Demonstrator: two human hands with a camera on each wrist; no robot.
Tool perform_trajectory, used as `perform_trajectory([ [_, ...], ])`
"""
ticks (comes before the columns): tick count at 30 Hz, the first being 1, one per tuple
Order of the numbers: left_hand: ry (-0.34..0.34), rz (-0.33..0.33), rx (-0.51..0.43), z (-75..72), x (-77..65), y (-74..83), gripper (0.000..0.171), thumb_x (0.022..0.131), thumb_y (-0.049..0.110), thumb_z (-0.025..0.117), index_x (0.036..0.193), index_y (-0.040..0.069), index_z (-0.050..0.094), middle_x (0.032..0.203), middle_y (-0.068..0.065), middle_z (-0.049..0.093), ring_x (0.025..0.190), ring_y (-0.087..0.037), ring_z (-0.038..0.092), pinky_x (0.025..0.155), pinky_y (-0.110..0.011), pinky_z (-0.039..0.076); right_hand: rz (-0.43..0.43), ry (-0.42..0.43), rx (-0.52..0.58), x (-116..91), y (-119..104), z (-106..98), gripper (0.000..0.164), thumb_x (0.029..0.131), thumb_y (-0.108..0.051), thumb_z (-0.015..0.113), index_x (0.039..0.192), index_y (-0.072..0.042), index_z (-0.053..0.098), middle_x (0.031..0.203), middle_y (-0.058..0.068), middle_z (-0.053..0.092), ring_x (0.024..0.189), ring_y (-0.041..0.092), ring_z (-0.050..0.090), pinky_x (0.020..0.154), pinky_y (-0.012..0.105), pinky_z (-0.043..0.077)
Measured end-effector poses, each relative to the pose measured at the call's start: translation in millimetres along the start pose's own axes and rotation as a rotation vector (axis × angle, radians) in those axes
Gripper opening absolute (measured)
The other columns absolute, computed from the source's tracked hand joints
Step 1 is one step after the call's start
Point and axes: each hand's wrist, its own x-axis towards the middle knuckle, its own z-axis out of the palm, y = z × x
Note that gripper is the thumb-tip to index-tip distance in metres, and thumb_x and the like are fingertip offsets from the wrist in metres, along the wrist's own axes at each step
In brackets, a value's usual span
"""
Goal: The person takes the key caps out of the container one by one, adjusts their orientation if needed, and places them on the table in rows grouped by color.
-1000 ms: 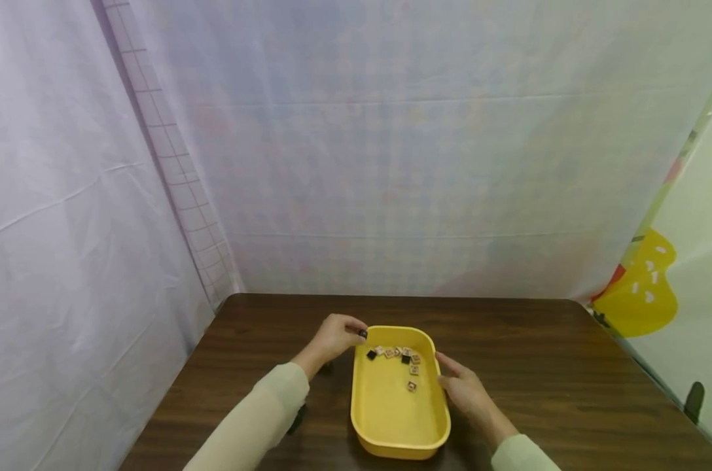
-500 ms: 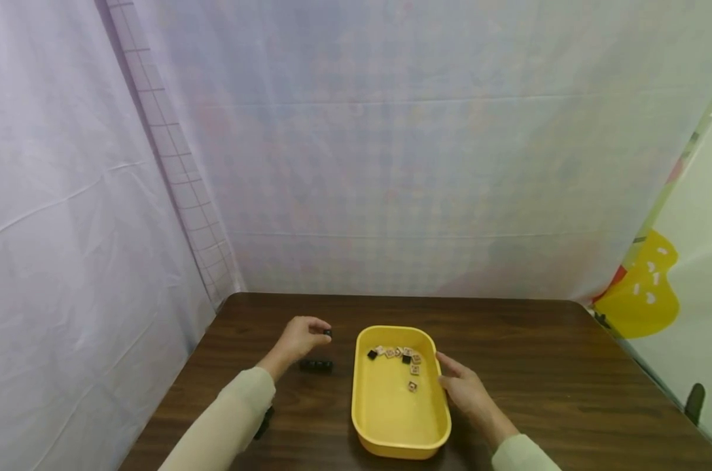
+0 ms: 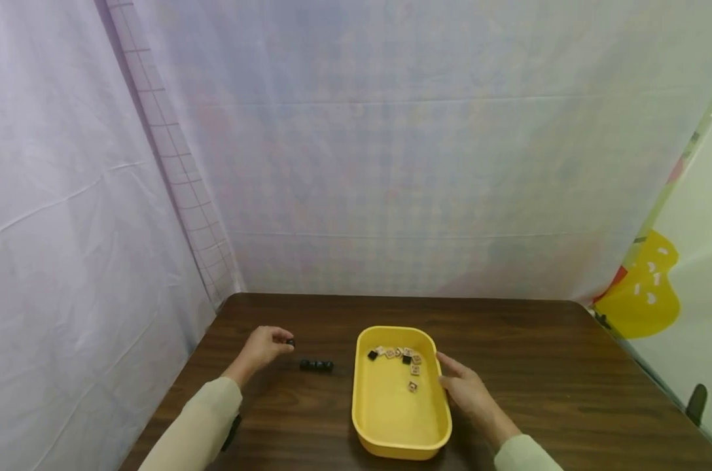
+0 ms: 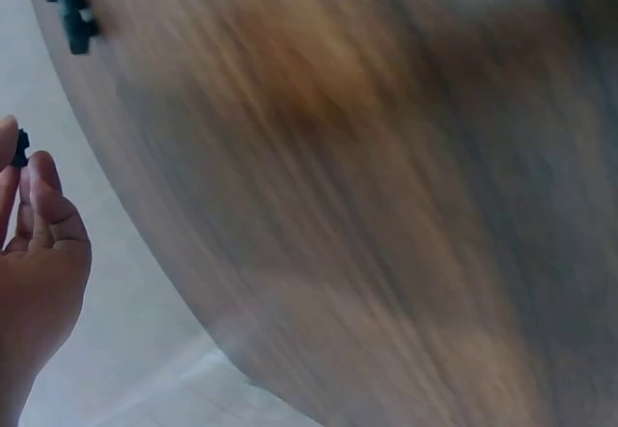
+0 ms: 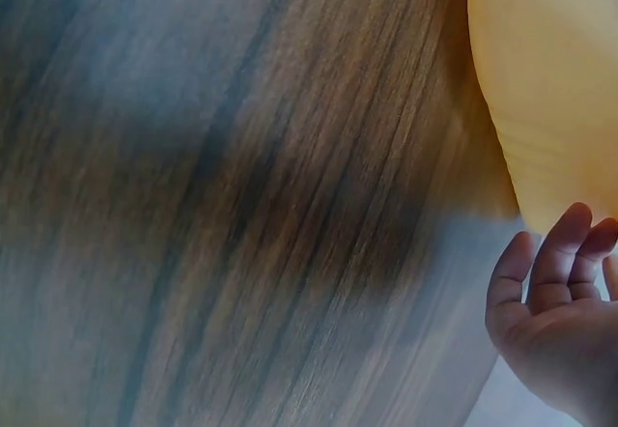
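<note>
My left hand is over the left part of the table, pinching a small black block between thumb and fingertips. In the left wrist view the same block shows small and dark between the fingertips. Right of that hand lies a short row of black blocks on the wood. More dark pieces lie partly hidden beside the left sleeve. My right hand touches the right side of a yellow tub, its index finger and thumb at the rim. Several small square tiles with marked light faces, and a few black ones, lie inside.
The dark wood table ends at a rounded back edge against a pale curtain. White cloth hangs along the left side. A printed yellow shape marks the sheet on the right.
My left hand has moved left, away from the tub's upper left corner, still pinching a black block. The row of blocks has come into view. The right hand and tub stay put.
</note>
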Motion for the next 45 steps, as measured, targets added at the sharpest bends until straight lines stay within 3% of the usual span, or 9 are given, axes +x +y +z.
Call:
perform_trajectory([
  [2,-0.001,-0.006,0.017,-1.5,-1.0,-5.2,0.022,0.08,0.002,0.078,0.102,-0.002,0.073,0.093,-0.008,0.069,0.09,-0.025,0.064,0.08,-0.042,0.052,0.011,-0.006,-0.004,0.4,0.4,-1.5,0.056,0.095,-0.002,0.052,0.15,0.0,0.039,0.056,-0.001,0.045,0.046,0.01,0.038,0.047,0.025,0.039],
  [8,-0.039,-0.009,0.048,0.6,-2.6,-15.0,0.021,0.076,0.0,0.08,0.096,0.0,0.074,0.083,-0.002,0.065,0.077,-0.018,0.059,0.069,-0.033,0.05,0.005,-0.017,-0.005,1.3,1.0,-7.2,0.055,0.094,-0.003,0.054,0.147,0.004,0.041,0.081,0.011,0.066,0.058,0.016,0.056,0.057,0.031,0.05],
  [15,-0.086,0.022,0.08,7.3,-4.8,-17.6,0.021,0.074,-0.001,0.081,0.093,0.001,0.074,0.083,-0.003,0.065,0.078,-0.018,0.059,0.072,-0.035,0.051,-0.045,-0.029,-0.074,3.6,0.3,-12.0,0.057,0.092,0.0,0.054,0.147,0.003,0.041,0.078,0.01,0.058,0.061,0.02,0.051,0.058,0.035,0.049],
  [22,-0.111,0.137,0.027,9.0,-6.4,-22.4,0.017,0.074,0.003,0.081,0.09,0.001,0.074,0.078,0.0,0.063,0.07,-0.015,0.057,0.062,-0.032,0.05,-0.061,-0.048,-0.108,4.0,-0.2,-13.4,0.057,0.091,-0.002,0.056,0.147,0.003,0.042,0.08,0.01,0.056,0.054,0.016,0.043,0.053,0.03,0.043],
  [27,-0.104,0.044,0.041,15.4,-5.7,-16.3,0.018,0.074,-0.002,0.08,0.09,0.0,0.073,0.077,-0.001,0.063,0.071,-0.016,0.057,0.064,-0.031,0.05,-0.066,-0.043,-0.116,4.6,0.3,-12.2,0.059,0.089,-0.002,0.057,0.147,0.002,0.043,0.078,0.009,0.056,0.052,0.016,0.042,0.051,0.029,0.041],
  [32,-0.088,0.026,0.069,23.0,-4.0,-17.8,0.018,0.073,-0.003,0.08,0.089,0.001,0.073,0.075,0.0,0.062,0.07,-0.014,0.055,0.063,-0.028,0.047,-0.072,-0.043,-0.106,5.1,1.0,-10.1,0.061,0.088,-0.001,0.057,0.147,0.003,0.042,0.079,0.01,0.057,0.054,0.017,0.044,0.053,0.031,0.043],
  [45,-0.077,-0.011,0.047,25.0,-5.0,-18.7,0.021,0.072,-0.005,0.08,0.092,0.0,0.072,0.076,-0.001,0.06,0.072,-0.015,0.055,0.066,-0.03,0.047,-0.065,-0.052,-0.13,5.2,-2.4,-5.9,0.061,0.091,-0.002,0.054,0.149,0.002,0.038,0.08,0.01,0.057,0.055,0.019,0.046,0.053,0.031,0.043],
])
